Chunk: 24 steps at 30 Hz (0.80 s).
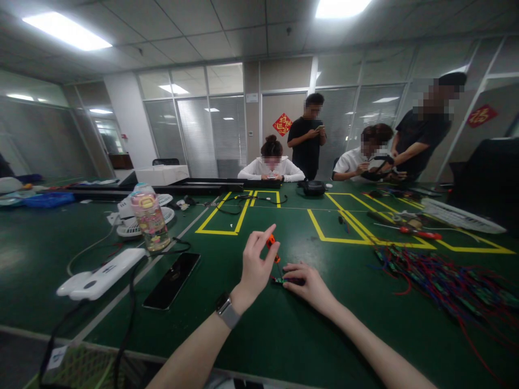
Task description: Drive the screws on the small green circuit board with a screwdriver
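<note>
Green surface (pixel 219 292), near edge at frame bottom. Just below centre our right hand (pixel 310 283) pinches a small green board (pixel 278 281); our left hand (pixel 254 265) grips an orange-handled tool (pixel 270 242) above it, tip contact unclear. Light pinch could let the board twist, tip skid off. Phone (pixel 173 281) left, wire tangle (pixel 446 281) right limit us; open room up to yellow tape outlines (pixel 217 233).

Dim, slightly soft view under glaring ceiling lights (pixel 67 29), with wide-angle stretch toward edges
</note>
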Motion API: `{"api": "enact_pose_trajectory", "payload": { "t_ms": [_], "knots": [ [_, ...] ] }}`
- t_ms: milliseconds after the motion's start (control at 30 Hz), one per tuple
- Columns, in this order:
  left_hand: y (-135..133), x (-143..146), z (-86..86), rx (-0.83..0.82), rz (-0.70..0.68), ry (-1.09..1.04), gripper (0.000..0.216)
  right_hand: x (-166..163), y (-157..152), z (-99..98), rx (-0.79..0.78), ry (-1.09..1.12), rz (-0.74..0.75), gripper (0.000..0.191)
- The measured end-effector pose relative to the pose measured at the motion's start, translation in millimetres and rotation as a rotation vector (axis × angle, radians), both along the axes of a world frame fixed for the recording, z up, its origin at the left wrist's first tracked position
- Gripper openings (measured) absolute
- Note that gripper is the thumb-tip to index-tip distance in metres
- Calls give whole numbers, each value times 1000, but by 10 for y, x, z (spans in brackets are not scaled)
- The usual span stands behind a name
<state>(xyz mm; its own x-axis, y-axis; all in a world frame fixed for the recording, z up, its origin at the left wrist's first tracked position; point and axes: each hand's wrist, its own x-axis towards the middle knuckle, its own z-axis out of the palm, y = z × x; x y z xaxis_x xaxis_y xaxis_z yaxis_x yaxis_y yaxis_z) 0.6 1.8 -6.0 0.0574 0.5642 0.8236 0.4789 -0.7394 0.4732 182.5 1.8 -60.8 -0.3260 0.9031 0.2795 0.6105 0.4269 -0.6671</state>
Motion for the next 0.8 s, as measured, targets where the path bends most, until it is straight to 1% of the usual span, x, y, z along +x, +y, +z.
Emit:
{"api": "enact_pose_trajectory", "payload": {
  "t_ms": [133,200,367,433,533,600,667,800],
  "knots": [
    [-17,2,14,-26,-45,-13,41,0,-10,11,-1,6,0,17],
    [-10,5,12,-31,-51,-26,39,1,-10,9,-1,3,3,17],
    [6,-1,11,42,28,-34,25,0,0,-11,6,2,0,16],
    [-2,-3,14,33,17,-20,28,-1,2,-13,8,5,0,16],
    [-17,0,14,-12,-43,-9,39,-2,1,-6,7,5,2,16],
    [-17,3,10,-26,-65,-19,42,-1,-2,1,3,3,2,16],
    [-10,4,9,-24,-59,-21,40,-1,-5,6,-2,1,2,17],
    [-1,-3,22,29,-21,-8,27,-2,-11,2,8,4,-5,16]
  ]
}}
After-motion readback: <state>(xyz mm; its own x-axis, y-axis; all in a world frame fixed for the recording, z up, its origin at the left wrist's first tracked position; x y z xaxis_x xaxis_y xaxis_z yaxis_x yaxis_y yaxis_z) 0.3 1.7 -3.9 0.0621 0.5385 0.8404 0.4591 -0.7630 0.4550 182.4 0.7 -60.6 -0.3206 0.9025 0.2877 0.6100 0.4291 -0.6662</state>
